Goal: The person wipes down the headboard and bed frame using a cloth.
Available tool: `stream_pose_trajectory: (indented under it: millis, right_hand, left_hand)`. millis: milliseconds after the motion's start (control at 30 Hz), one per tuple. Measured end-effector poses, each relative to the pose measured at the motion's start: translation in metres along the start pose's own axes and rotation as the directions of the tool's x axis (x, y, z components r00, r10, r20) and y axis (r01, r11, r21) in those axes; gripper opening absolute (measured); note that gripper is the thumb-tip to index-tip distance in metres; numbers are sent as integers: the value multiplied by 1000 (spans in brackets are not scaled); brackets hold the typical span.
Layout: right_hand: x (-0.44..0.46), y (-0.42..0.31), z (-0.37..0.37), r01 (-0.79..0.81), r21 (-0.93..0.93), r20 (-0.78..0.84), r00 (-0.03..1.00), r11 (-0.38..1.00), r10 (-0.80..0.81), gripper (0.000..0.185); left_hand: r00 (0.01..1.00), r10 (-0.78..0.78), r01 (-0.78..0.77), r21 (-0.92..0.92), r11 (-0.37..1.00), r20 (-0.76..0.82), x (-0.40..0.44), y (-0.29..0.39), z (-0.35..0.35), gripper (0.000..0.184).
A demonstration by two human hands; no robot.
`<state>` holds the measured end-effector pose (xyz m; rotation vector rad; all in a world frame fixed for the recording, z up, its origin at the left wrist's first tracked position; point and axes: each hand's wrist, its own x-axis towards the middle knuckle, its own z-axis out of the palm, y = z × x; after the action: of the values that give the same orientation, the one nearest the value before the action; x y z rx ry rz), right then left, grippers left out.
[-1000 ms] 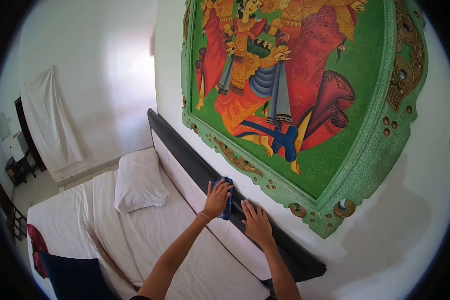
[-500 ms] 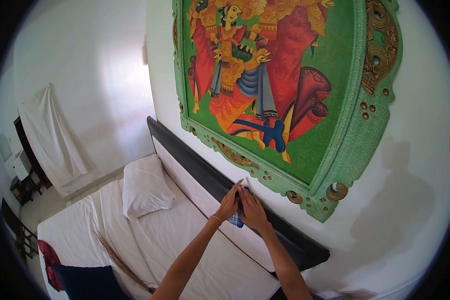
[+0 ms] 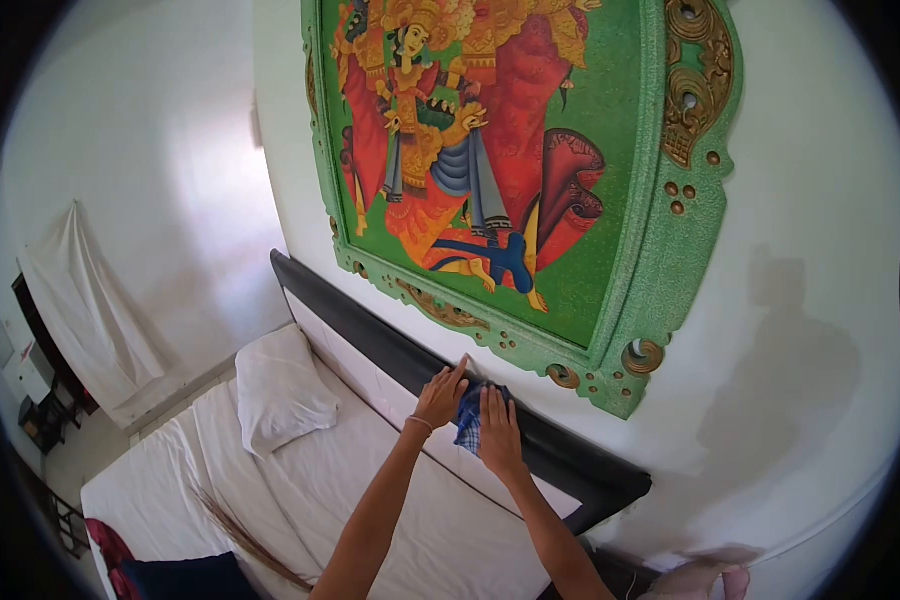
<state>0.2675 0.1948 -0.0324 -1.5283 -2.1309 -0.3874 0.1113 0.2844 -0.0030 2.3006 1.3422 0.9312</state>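
Observation:
A blue checked cloth [image 3: 467, 434] is draped over the black padded top of the headboard [image 3: 370, 332]. My right hand [image 3: 499, 433] lies on the cloth with its fingers straight and close together, pressing it against the padding. Just left of the cloth, my left hand [image 3: 438, 398] rests at the headboard's top with fingers stretched out, the index finger pointing to the wall. A thin bracelet [image 3: 421, 424] circles the left wrist. Part of the cloth is hidden beneath my right hand.
Above the headboard hangs a painting in a carved green frame [image 3: 595, 372]. On the bed [image 3: 380, 500] lie a white pillow [image 3: 282, 390], a bundle of thin sticks [image 3: 245, 535] and a dark blue cushion [image 3: 185, 578]. A white cloth [image 3: 90, 310] hangs on the far wall.
My hands were together over the cloth and now are apart, the left one shifted to the left. More of the blue checked cloth shows between them. The view has turned slightly right.

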Motion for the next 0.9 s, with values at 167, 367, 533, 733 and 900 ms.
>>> stream_pose_trajectory:
  millis: [167,367,533,733,900]
  right_hand:
    - [-29,2,-17,-94,27,28,995,995,93,92]
    - [-24,-6,-12,-120,101,-45,991,988,126,86]
    - [-43,5,-29,-97,62,14,995,993,97,83]
    - [-80,12,-54,-177,-9,13,984,984,177,91]
    - [-72,10,-57,-223,98,34,975,970,221,85]
  left_hand:
    - [997,76,-76,383,921,13,-20,13,15,46]
    - [988,116,-140,263,955,106,-32,12,30,46]
    - [992,51,-92,373,923,118,-37,27,24,47]
    - [995,3,-47,470,881,96,-43,47,36,46]
    - [950,174,-256,331,908,259,-47,68,51,54]
